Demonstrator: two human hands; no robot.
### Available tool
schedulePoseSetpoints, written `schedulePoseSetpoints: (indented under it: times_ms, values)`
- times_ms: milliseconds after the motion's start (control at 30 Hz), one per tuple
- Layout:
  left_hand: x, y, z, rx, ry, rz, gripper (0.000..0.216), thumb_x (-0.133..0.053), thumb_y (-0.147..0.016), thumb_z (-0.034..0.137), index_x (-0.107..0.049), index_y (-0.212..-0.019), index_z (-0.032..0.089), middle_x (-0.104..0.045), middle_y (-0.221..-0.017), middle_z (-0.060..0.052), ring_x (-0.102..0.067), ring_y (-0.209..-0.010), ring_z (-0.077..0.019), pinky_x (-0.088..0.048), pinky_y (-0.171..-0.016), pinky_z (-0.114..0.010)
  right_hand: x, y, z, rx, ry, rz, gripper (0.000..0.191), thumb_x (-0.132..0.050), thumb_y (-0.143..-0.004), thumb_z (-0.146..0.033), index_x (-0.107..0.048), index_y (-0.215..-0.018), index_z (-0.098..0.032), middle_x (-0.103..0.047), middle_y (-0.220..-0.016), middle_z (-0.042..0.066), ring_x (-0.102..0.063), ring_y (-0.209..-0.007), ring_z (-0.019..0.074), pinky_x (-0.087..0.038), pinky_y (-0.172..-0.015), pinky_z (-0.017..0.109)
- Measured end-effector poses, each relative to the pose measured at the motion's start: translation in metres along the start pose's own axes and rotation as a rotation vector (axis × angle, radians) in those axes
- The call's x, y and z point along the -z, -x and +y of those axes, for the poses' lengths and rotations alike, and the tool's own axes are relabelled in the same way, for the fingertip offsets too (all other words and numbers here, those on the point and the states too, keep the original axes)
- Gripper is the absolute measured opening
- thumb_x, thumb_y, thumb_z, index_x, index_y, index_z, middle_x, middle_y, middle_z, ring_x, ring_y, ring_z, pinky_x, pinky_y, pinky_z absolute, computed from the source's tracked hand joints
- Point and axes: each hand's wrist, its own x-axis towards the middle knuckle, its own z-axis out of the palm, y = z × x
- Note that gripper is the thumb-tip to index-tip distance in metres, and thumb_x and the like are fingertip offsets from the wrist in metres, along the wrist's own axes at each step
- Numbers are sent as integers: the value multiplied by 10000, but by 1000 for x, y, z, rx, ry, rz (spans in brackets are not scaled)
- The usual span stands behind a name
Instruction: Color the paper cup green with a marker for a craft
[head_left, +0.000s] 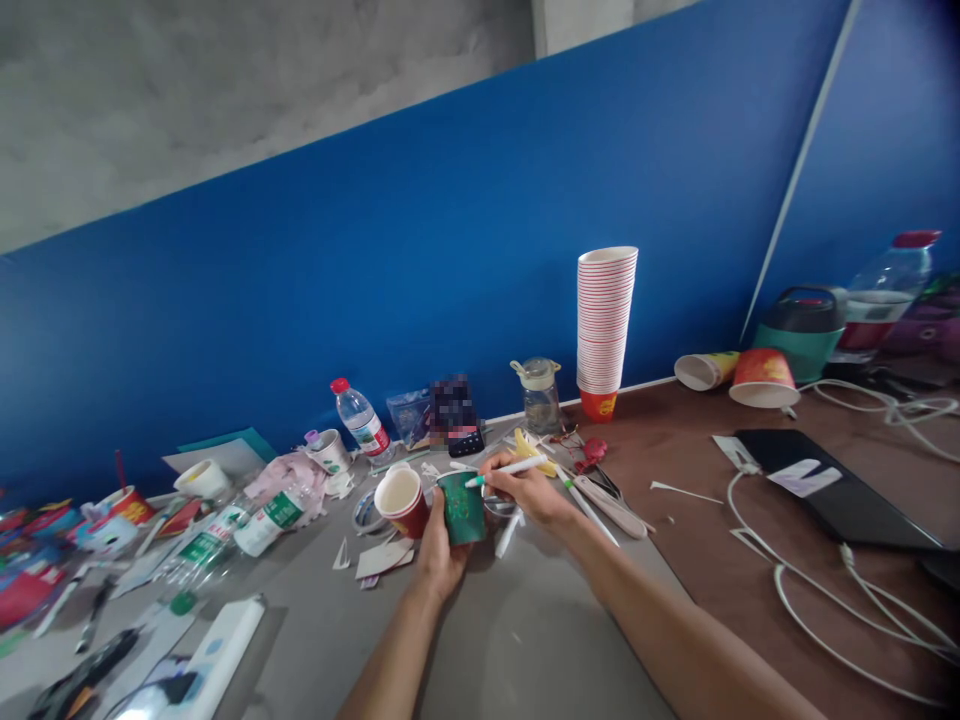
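My left hand (pixel 439 556) is wrapped round a dark green paper cup (pixel 464 512) and holds it above the grey table mat. Faint gold and red print shows on the cup's side. In the fingers of my right hand (pixel 525 490) is a white marker pen (pixel 517 466); its green tip end meets the cup near the rim. Just left of the green cup stand red and white paper cups (pixel 401 500). Scraps of cut card (pixel 385 559) lie on the mat in front of them. The lower part of the green cup is partly hidden by my left hand.
A tall stack of paper cups (pixel 604 325) stands against the blue partition (pixel 450 250), beside a glass jar (pixel 540 395). Plastic bottles (pixel 361 420) and clutter fill the left. At right lie a black laptop (pixel 832 490), white cables (pixel 795 590) and a tipped red cup (pixel 763 375).
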Motion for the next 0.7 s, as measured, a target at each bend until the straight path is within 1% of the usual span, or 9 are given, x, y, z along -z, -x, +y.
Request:
schedulePoseSetpoints:
  times_ms: [67, 167, 267, 300, 433, 533, 567, 667, 700]
  values:
    - [1, 0, 0, -15, 3, -21, 392, -521, -860, 453, -607, -1018, 105, -725, -791, -92, -678, -639, -197, -561, -661, -334, 1, 0, 1, -5, 2, -9, 241, -692, -675, -390, -607, -733, -172, -559, -547, -25, -369, -464, 75, -232, -463, 222]
    - [2, 0, -1, -18, 8, -52, 416, -529, -852, 463, -605, -1017, 89, -726, -808, -108, -686, -672, -214, -562, -721, -375, 1, 1, 1, 19, -11, 24, 244, -690, -677, -396, -596, -724, -176, -550, -552, -32, -359, -462, 71, -231, -461, 219]
    - [2, 0, 0, 1, 7, -49, 438, -523, -852, 472, -600, -1035, 81, -726, -801, -111, -685, -658, -219, -558, -743, -405, 1, 2, 1, -35, 0, -43, 248, -696, -674, -393, -613, -745, -170, -560, -549, -26, -385, -475, 78, -252, -472, 222]
    - [2, 0, 0, 3, 6, -42, 439, -521, -853, 473, -598, -1037, 82, -726, -798, -110, -684, -650, -219, -558, -742, -411, 1, 2, 1, -40, 1, -48, 246, -697, -674, -390, -615, -746, -169, -561, -549, -25, -388, -477, 79, -252, -473, 222]
    - [1, 0, 0, 2, 2, -45, 427, -525, -851, 469, -598, -1028, 87, -718, -769, -101, -681, -653, -219, -554, -742, -404, 1, 1, 1, 10, -11, 40, 240, -697, -673, -392, -600, -716, -177, -555, -544, -33, -353, -455, 70, -222, -455, 222]
    - [1, -1, -1, -2, 26, -46, 393, -542, -847, 449, -600, -1036, 110, -718, -788, -90, -681, -671, -213, -550, -751, -393, 1, 2, 1, -36, -6, -18, 249, -707, -667, -397, -619, -729, -173, -562, -539, -26, -379, -460, 78, -237, -458, 227]
    - [1, -2, -1, -4, 28, -42, 385, -543, -847, 446, -602, -1037, 116, -718, -789, -87, -679, -666, -209, -550, -747, -390, 0, 2, 0, -37, -8, -19, 250, -708, -667, -398, -622, -730, -173, -562, -537, -25, -383, -462, 79, -239, -459, 228]
    - [2, -2, -1, -9, 11, -40, 377, -536, -852, 445, -606, -1025, 117, -715, -755, -77, -673, -640, -199, -551, -734, -376, 0, 2, -1, 11, -29, 52, 247, -710, -661, -399, -603, -711, -181, -554, -534, -31, -366, -455, 75, -229, -454, 227]
    - [2, -2, -1, -13, 5, -39, 375, -533, -855, 442, -607, -1020, 114, -714, -747, -75, -671, -628, -195, -551, -727, -370, 0, 2, -2, 12, -32, 54, 246, -711, -658, -396, -600, -706, -181, -554, -532, -32, -361, -453, 75, -225, -453, 226]
